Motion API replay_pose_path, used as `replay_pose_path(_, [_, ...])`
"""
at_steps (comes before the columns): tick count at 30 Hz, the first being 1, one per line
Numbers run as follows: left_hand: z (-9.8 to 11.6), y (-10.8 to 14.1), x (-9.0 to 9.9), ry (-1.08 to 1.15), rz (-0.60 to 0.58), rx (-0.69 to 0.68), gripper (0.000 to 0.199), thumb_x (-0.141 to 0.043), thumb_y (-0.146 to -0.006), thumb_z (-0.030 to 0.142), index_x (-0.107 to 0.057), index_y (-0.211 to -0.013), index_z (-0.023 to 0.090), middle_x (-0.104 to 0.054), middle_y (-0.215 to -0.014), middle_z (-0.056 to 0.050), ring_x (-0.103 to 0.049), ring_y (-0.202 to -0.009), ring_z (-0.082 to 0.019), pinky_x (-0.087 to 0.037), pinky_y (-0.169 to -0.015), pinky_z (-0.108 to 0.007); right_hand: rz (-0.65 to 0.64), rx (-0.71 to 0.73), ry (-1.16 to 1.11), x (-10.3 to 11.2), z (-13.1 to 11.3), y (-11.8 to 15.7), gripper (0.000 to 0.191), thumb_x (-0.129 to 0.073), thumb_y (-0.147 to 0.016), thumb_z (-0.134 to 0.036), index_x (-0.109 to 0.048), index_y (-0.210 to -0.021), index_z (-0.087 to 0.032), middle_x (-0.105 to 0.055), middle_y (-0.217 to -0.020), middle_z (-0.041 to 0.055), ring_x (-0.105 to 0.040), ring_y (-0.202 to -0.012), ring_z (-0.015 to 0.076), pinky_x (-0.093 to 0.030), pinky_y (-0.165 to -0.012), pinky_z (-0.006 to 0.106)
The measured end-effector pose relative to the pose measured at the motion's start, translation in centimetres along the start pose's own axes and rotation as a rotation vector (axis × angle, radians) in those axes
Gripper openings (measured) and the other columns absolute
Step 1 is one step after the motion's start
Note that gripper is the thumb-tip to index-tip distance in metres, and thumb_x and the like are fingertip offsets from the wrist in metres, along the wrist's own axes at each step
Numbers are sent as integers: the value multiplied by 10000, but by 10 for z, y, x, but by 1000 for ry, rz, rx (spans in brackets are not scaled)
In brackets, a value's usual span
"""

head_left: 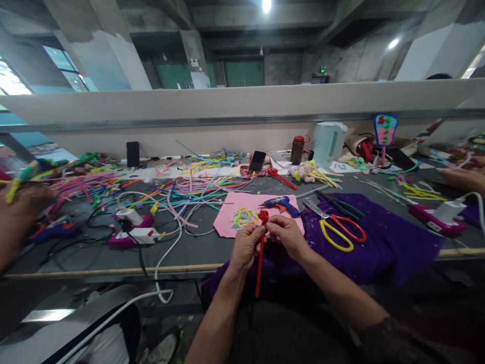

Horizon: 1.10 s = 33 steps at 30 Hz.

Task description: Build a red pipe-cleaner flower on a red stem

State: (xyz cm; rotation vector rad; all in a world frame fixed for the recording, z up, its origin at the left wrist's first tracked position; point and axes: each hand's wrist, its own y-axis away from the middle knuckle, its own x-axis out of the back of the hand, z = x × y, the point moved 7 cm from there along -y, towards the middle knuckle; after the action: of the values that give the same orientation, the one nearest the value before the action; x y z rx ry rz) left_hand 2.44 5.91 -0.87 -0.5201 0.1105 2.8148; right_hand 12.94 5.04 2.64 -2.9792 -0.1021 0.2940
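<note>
My left hand point(246, 245) pinches a red pipe-cleaner flower point(263, 217) just below its head, and the red stem point(259, 270) hangs down beneath the fingers. Close against it on the right, my right hand point(286, 233) has its fingertips pressed together at the flower's base. Behind both hands lies a pink sheet point(229, 202) with short cut pieces in yellow, white and teal point(243, 217). On the sheet's right side rests a blue glue gun point(282, 205). Scissors with red and yellow handles point(337, 237) lie on a purple cloth point(397, 242).
Dark-handled pliers point(343, 206) lie beyond the scissors. Power strips point(132, 236) with looping cables occupy the left. Loose pipe cleaners point(197, 187) spread behind. A kettle point(328, 144) and a bottle point(297, 150) stand at the back. Other people's hands show at left point(28, 207) and right point(464, 177).
</note>
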Motion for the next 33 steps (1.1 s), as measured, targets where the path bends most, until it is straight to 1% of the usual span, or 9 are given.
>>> replay_pose_path(4, [1,0,0,9,-2,10,320,-681,-663,404,-511,-613,138,-465,-382,65,-314,-262,-17,-184,-286,-135,-12,-28,-22,-1,3,-2,249,-657,-650,-392,-567,-671,-160,-462,-475,-64,-379,-380,51,-236,-356,178])
replay_pose_path(9, [2,0,-3,-11,2,13,342,-683,-648,425,-492,-609,144,-439,-365,76,-320,-260,-20,-209,-291,-137,13,49,25,0,2,-3,204,-617,-689,-354,-536,-649,-170,-444,-465,-71,-363,-387,54,-249,-369,181])
replay_pose_path(11, [4,-1,-2,8,42,-4,323,-706,-626,400,-505,-658,148,-438,-386,89,-340,-277,-19,-221,-297,-129,23,72,58,1,2,-4,193,-601,-705,-344,-528,-655,-173,-437,-473,-71,-362,-392,57,-260,-376,185])
replay_pose_path(14, [8,0,0,69,86,-53,337,-739,-592,338,-544,-801,159,-460,-446,100,-363,-301,-17,-228,-296,-120,19,108,131,0,2,-3,183,-573,-732,-337,-525,-667,-173,-437,-496,-66,-368,-404,60,-284,-389,189])
replay_pose_path(16, [9,-1,0,97,80,-60,352,-744,-587,316,-568,-845,154,-465,-449,96,-359,-301,-15,-226,-292,-120,8,169,197,-1,-3,-1,173,-552,-757,-323,-531,-674,-173,-445,-527,-57,-388,-426,67,-309,-410,194])
replay_pose_path(19, [7,-1,2,122,94,-47,327,-748,-582,308,-602,-822,142,-474,-427,81,-378,-308,-23,-235,-293,-120,9,310,321,-2,-13,4,164,-507,-804,-279,-561,-691,-173,-482,-614,-29,-445,-506,87,-362,-477,212])
replay_pose_path(24, [9,0,8,101,204,-105,305,-753,-573,313,-634,-785,128,-510,-426,60,-423,-329,-35,-276,-319,-129,21,492,487,-5,-25,10,158,-471,-838,-207,-605,-762,-173,-546,-731,16,-530,-699,133,-418,-651,253])
replay_pose_path(28, [13,4,14,43,313,-192,303,-758,-558,323,-648,-760,125,-532,-456,49,-455,-348,-52,-309,-337,-150,20,561,548,-9,-28,12,153,-461,-849,-193,-611,-822,-182,-574,-772,36,-547,-758,154,-429,-693,276])
replay_pose_path(33, [17,10,17,-38,360,-298,251,-736,-596,325,-659,-746,138,-541,-527,41,-448,-370,-46,-330,-357,-159,3,593,603,-13,-30,15,164,-434,-868,-191,-598,-860,-183,-568,-799,48,-549,-776,160,-433,-702,281])
